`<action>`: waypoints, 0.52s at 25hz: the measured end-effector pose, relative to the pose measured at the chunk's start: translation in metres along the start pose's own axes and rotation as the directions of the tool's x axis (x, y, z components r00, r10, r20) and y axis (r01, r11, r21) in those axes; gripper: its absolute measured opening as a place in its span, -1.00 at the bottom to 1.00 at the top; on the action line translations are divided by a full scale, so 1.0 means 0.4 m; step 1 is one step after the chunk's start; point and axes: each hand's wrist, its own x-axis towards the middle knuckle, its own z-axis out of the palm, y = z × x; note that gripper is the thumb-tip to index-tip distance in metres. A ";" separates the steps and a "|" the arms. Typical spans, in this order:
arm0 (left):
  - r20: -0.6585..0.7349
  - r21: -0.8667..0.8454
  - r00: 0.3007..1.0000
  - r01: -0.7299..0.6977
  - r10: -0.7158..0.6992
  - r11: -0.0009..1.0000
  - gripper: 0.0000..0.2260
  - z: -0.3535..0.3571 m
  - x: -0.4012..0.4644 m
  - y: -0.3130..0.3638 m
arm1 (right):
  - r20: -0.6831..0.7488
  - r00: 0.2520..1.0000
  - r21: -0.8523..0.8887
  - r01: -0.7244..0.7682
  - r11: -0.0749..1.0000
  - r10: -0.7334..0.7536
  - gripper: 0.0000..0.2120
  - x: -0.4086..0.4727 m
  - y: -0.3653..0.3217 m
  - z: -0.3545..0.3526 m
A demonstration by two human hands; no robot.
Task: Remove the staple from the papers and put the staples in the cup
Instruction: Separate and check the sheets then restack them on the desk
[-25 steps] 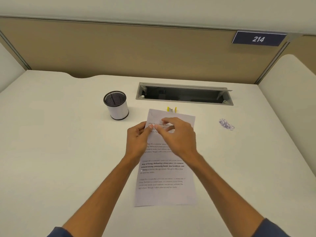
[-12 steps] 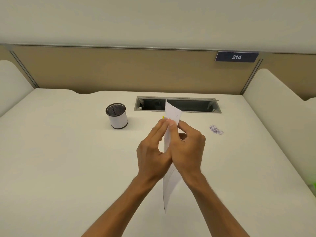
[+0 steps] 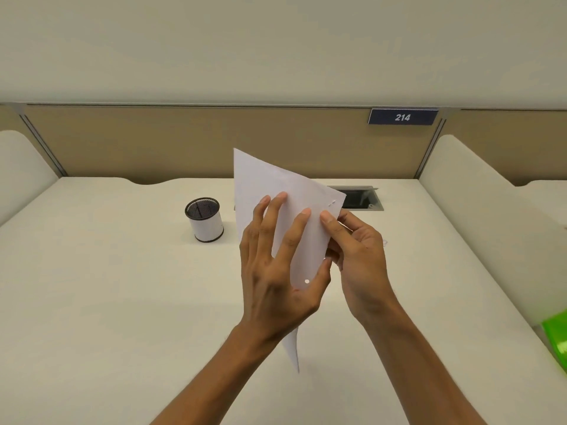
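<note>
I hold the stapled white papers point(image 3: 270, 182) up above the desk, blank back side toward me. My left hand point(image 3: 276, 265) spreads its fingers over the back of the sheets, thumb curled round their right edge. My right hand point(image 3: 356, 256) pinches the papers' right edge just below the corner. The bent legs of the staple point(image 3: 332, 203) show as two small marks near that right corner. The black mesh cup point(image 3: 205, 219) with a white wrap stands upright on the desk, to the left of the papers.
A grey cable slot point(image 3: 365, 199) is cut into the white desk point(image 3: 107, 286) behind the papers. Beige partitions with a "214" sign point(image 3: 402, 117) close off the back. A green object point(image 3: 557, 335) lies at the right edge.
The papers went from lying flat on the desk to being lifted and turned over, back side now facing me. Both hands rose with them; the view tilted upward.
</note>
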 end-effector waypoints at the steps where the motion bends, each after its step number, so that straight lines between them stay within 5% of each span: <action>1: -0.011 0.016 1.000 -0.011 0.011 1.000 -0.38 -0.003 0.000 0.005 | 0.017 1.000 0.026 -0.013 1.000 0.012 -0.82 -0.002 -0.003 -0.004; 7: -0.003 0.076 0.999 -0.043 0.043 0.996 -0.31 -0.028 -0.013 0.046 | 0.114 0.991 0.208 -0.099 0.973 0.076 -0.75 -0.007 -0.021 -0.020; 13: 0.099 0.113 0.992 0.069 -0.080 0.991 -0.17 -0.053 -0.098 0.050 | 0.145 0.987 0.262 -0.111 0.959 0.074 -0.79 0.001 -0.028 -0.022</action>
